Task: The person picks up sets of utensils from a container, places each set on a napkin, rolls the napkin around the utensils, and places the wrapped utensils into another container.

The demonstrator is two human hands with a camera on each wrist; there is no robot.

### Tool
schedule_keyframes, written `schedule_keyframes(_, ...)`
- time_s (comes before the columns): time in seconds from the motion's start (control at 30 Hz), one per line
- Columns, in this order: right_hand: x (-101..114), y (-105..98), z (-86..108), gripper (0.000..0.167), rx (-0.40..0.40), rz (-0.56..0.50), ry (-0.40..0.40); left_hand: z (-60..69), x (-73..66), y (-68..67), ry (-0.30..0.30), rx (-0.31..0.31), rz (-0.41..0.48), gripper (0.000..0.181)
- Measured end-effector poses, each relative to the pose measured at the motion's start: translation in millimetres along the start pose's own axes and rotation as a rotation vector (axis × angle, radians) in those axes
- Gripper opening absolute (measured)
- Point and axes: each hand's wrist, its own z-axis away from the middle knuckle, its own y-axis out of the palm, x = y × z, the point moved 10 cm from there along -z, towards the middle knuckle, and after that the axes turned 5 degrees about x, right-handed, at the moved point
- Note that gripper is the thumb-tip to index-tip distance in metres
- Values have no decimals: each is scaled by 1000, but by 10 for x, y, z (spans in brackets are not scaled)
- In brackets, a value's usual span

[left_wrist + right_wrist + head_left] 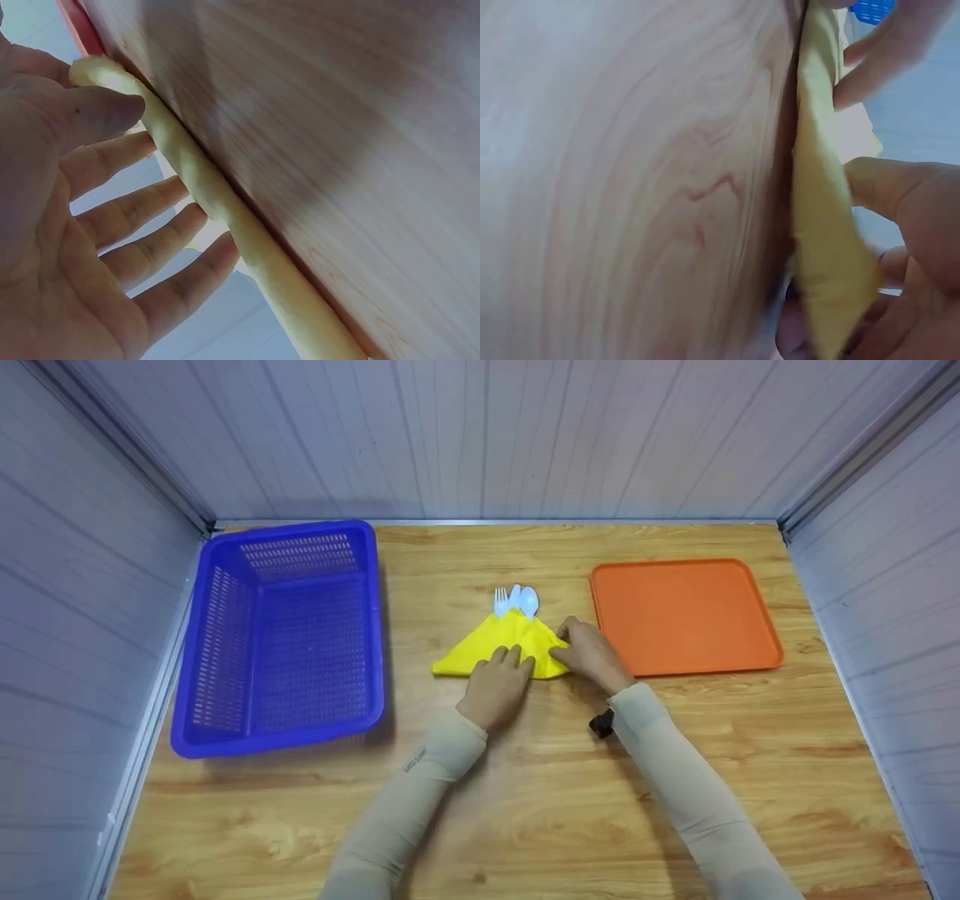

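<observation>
The yellow napkin lay on the worktop, cutlery at its far edge. The left hand, fingers spread, pressed it; the right hand pinched its right corner. Neat folding likely needed steady pressing.

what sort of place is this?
Looks like a small work booth, probably a staged setup: pale panel walls on three sides of a wood-grain table, with a blue basket and an orange tray set out on it.
</observation>
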Motion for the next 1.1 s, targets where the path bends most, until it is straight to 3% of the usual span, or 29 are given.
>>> schedule_keyframes(0.1, -72, -24, 83, 40, 16, -61, 19, -6, -5, -2, -4, 8, 6, 36)
schedule_keyframes(0.27, -139, -82, 287, 49, 21, -166, 0, 6, -14, -39, 4, -33, -4, 31)
schedule_keyframes(0.37, -144, -91, 403, 41, -6, -244, -26, 10, -14, -49, 7, -53, -15, 30)
schedule_keyframes(0.53, -101, -92, 521, 21, -156, -361, -63, 2, -5, -32, 3, -41, -19, 32)
schedule_keyframes(0.77, 40, 8, 505, 12, -264, -549, -137, -7, -1, -7, -10, -16, -26, 34)
schedule_keyframes(0.9, 132, 51, 456, 10, -275, -622, -195, -12, 4, -5, -13, -12, -16, 35)
schedule_keyframes(1.1, 180, 134, 357, 7, -242, -669, -199, 0, 12, 4, -19, -3, -3, 37)
